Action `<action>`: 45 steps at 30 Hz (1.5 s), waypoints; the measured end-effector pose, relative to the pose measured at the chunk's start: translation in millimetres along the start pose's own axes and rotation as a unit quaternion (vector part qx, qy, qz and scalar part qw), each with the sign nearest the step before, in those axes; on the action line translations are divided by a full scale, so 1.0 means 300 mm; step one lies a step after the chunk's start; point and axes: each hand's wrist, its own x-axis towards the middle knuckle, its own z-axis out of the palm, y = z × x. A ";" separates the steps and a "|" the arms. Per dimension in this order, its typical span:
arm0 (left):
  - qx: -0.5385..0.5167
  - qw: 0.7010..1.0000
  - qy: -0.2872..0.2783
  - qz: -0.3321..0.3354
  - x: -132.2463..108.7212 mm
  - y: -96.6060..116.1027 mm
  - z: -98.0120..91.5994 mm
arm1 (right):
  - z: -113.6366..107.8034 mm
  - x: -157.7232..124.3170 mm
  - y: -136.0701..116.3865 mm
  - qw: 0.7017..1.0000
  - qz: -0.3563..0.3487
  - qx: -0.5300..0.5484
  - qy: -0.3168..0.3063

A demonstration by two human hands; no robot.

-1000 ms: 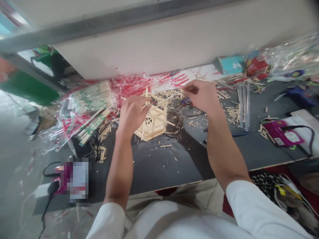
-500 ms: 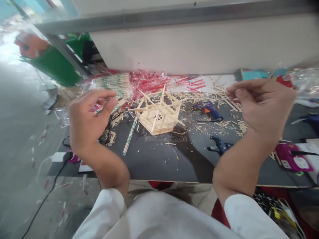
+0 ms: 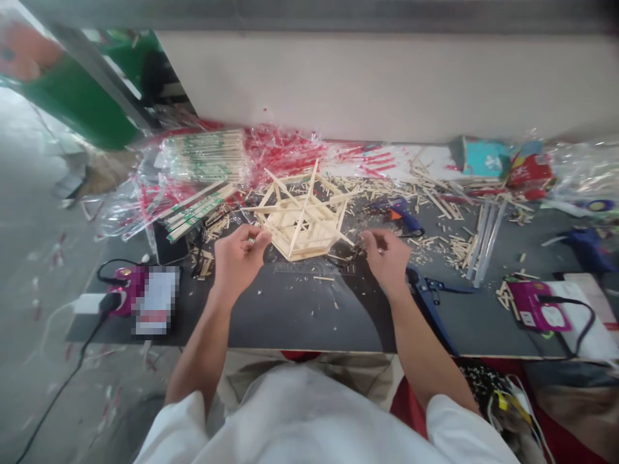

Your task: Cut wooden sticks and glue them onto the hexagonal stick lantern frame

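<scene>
A frame of pale wooden sticks (image 3: 302, 222), six-sided with long sticks crossing over its top, stands on the dark tabletop (image 3: 290, 316). Close to its left corner is my left hand (image 3: 240, 258), fingers curled and thumb against them. A small green-and-white bit shows between those fingers, but I cannot tell whether they grip it. My right hand (image 3: 389, 258) hovers just right of the frame, thumb and fingertips pinched together; anything inside the pinch is hidden. Beside my right wrist lies a blue hand tool (image 3: 430, 299), partly covered by the forearm.
A blue glue gun (image 3: 403, 216) rests behind my right hand among scattered stick offcuts (image 3: 377, 190). Wrapped chopsticks (image 3: 206, 154) lie back left, near red wrapper scraps (image 3: 285, 154). A phone (image 3: 157, 299) is at left, another glue gun (image 3: 587, 248) at far right.
Both hands have come down and inward from raised positions at either side to beside the stick frame. My left hand now covers where a wrapped chopstick lay. The view has tilted slightly.
</scene>
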 end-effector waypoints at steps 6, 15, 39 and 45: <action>-0.170 0.969 -0.046 -0.174 -0.032 -0.059 0.129 | 0.043 -0.015 0.031 0.997 -0.046 0.000 -0.058; -0.403 0.845 -0.134 -0.326 -0.005 0.006 0.168 | 0.055 -0.015 0.043 0.993 -0.102 -0.007 -0.050; -0.390 0.890 -0.132 -0.194 -0.035 -0.019 0.224 | 0.048 -0.010 0.056 0.992 -0.119 0.004 -0.040; -0.373 0.898 -0.125 -0.197 -0.022 -0.068 0.211 | 0.058 -0.014 0.066 0.992 -0.112 0.012 -0.056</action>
